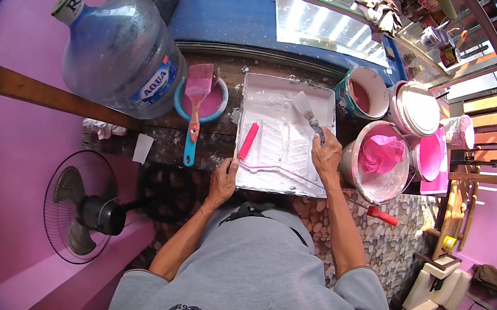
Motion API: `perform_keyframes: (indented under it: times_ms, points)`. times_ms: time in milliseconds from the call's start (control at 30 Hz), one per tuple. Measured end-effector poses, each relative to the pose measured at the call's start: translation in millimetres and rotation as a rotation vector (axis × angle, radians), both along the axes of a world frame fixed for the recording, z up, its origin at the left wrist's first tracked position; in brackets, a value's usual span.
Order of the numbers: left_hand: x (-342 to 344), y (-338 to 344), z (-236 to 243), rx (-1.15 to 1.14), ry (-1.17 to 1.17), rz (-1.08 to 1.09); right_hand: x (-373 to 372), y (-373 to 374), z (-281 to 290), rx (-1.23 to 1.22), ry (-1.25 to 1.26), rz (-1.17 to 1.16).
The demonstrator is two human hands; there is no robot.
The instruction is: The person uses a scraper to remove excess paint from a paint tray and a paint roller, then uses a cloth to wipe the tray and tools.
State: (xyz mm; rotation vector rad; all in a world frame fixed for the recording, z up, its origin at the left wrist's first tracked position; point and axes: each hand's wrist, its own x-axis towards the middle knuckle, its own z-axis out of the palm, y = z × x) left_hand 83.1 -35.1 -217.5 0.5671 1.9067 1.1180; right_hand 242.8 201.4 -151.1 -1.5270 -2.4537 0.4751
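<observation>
Currently, the right hand (326, 156) grips a scraper (308, 114) over the paint tray (268, 98); the left hand (224, 179) clasps the tray's left edge.

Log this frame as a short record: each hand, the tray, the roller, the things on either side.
Left hand: at the tray's near left edge, grip unclear
Right hand: holding a scraper, blade over the tray
Tray: white, paint-smeared
Roller: pink, on the tray, handle past its right edge
Left side: brush across a blue bowl; large bottle
Right side: bucket holding crumpled pink material
</observation>
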Motion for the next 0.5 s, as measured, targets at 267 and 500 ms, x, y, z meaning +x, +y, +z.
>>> perform_keyframes:
  times_ms: [267, 500]
  points:
    - [0, 2, -7, -0.042, -0.014, -0.066, 42, -4, -37, -0.034, 0.085, -0.248]
    - [0, 1, -8, -0.016, 0.002, -0.066, 6, -23, -48, -0.353, 0.251, -0.357]
